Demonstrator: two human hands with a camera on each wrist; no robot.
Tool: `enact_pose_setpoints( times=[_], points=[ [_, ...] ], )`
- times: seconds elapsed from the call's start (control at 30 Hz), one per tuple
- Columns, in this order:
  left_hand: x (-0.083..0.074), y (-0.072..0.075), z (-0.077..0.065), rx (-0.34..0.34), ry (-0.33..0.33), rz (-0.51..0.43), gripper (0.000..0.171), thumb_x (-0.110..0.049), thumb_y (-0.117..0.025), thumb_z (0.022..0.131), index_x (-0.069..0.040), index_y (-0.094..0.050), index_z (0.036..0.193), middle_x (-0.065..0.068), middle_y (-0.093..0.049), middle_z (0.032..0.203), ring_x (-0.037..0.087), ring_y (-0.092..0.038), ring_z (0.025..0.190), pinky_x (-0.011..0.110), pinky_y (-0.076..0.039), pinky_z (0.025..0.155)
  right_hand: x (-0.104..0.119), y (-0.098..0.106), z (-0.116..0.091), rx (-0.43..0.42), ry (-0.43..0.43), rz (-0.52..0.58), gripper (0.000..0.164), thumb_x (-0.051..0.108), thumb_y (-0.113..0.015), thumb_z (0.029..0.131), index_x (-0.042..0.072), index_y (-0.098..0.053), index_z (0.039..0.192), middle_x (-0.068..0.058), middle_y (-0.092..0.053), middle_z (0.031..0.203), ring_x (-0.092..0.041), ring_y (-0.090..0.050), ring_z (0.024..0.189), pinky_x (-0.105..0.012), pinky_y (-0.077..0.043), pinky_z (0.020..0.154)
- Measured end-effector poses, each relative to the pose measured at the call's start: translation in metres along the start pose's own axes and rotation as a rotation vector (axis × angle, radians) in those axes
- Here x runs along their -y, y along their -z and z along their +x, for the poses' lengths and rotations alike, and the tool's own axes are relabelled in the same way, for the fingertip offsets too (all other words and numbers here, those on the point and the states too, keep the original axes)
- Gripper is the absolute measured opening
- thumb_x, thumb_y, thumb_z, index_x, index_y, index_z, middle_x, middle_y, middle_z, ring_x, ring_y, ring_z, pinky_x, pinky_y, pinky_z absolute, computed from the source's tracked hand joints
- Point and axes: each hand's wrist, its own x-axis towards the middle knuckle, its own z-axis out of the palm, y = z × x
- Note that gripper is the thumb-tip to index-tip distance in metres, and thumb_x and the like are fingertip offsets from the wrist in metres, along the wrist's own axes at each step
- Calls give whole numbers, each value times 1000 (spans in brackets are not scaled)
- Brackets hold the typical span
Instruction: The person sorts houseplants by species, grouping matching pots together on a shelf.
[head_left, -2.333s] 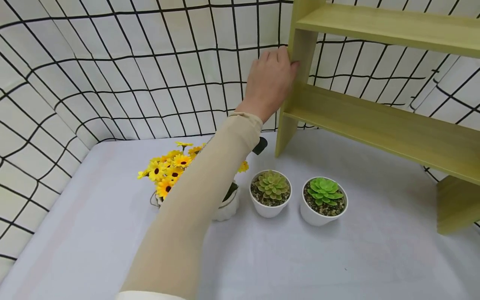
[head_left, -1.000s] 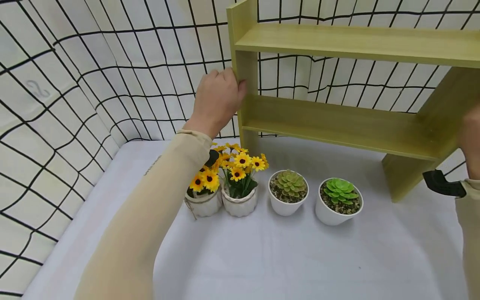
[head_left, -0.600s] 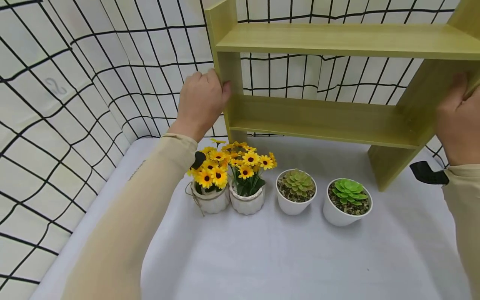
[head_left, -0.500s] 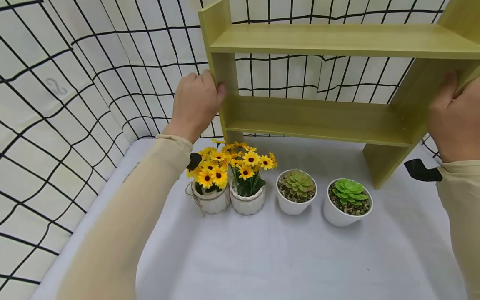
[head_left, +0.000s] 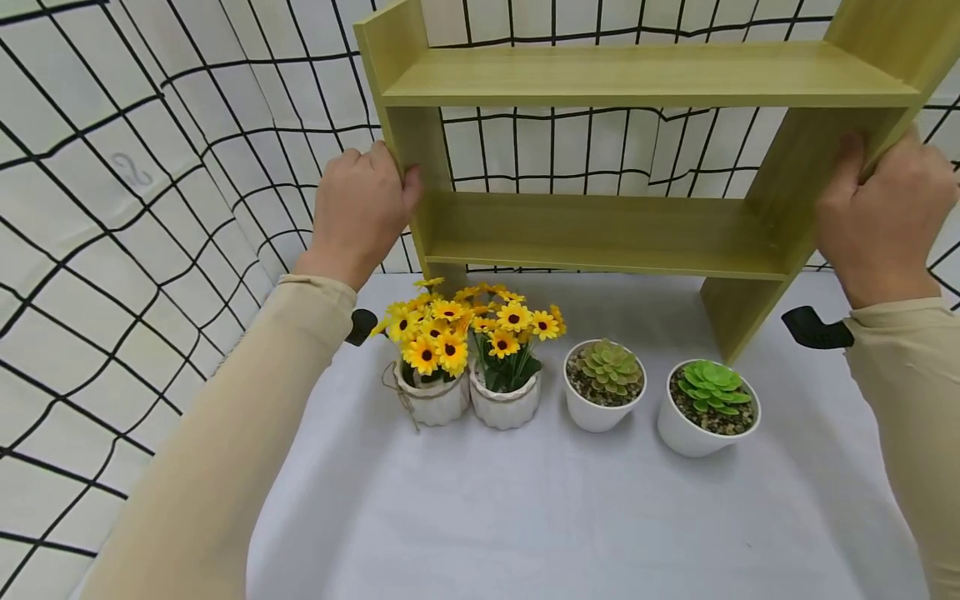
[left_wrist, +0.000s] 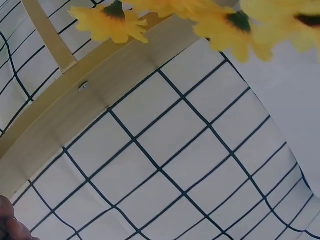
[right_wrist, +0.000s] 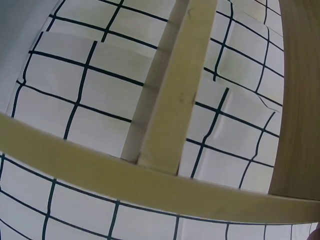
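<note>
A light wooden shelf unit [head_left: 600, 233] stands at the back of the white-covered table. My left hand [head_left: 362, 208] grips its left side panel, thumb on the inner face, the other fingers around the outer side. On the right side panel my right hand [head_left: 885, 212] has the same kind of grip. In front of the shelf sit two yellow flower pots [head_left: 506, 408] side by side at the left. To their right are a white pot with a dull green succulent [head_left: 609, 368] and another with a bright green succulent [head_left: 714, 387]. The left wrist view shows yellow petals [left_wrist: 107, 22] close to the camera.
A white backdrop with a black grid [head_left: 247, 142] rises behind and left of the table. The white tablecloth [head_left: 540, 517] spreads in front of the pots. A black wrist strap piece [head_left: 817, 327] sticks out by the right sleeve.
My right hand has come in from the right and taken hold of the right panel. The shelf has turned to face the front more squarely and shifted left, both hands moving with it.
</note>
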Motion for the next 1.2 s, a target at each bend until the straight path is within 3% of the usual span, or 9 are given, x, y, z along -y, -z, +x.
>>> enact_pose_setpoints(
  times=[0.17,0.3,0.53,0.9,1.2],
  points=[
    [9,0,-6,-33,5,-15,41,-23,-43,107,6,-56,82,19,-56,68,39,-51,63,49,-45,59,9,-4,-2,25,19,13,59,39,-32,110,-14,-59,112,-40,-64,97,-60,-60,101,-52,-34,74],
    [18,3,-11,-19,36,-21,43,-25,-43,108,8,-56,84,20,-55,70,40,-51,67,49,-45,61,17,-12,-2,45,21,36,60,39,-32,110,-15,-58,108,-39,-60,94,-59,-58,100,-58,-35,81],
    [28,7,-20,-17,51,-12,43,-25,-45,108,9,-56,85,19,-54,67,39,-51,64,48,-45,58,24,-24,0,48,51,56,50,33,-37,108,-12,-55,94,-34,-53,78,-55,-51,79,-44,-23,65],
    [40,11,-27,-61,52,-4,41,-23,-45,107,7,-53,80,20,-52,65,39,-48,61,47,-40,55,38,-33,2,54,76,109,56,37,-38,108,-13,-58,92,-34,-58,79,-54,-57,80,-41,-27,63],
    [44,13,-33,-41,101,-13,41,-24,-44,108,10,-56,87,22,-57,68,38,-50,65,45,-42,57,44,-36,2,63,90,120,55,36,-39,108,-14,-59,92,-35,-58,77,-54,-58,77,-42,-29,62]
  ],
)
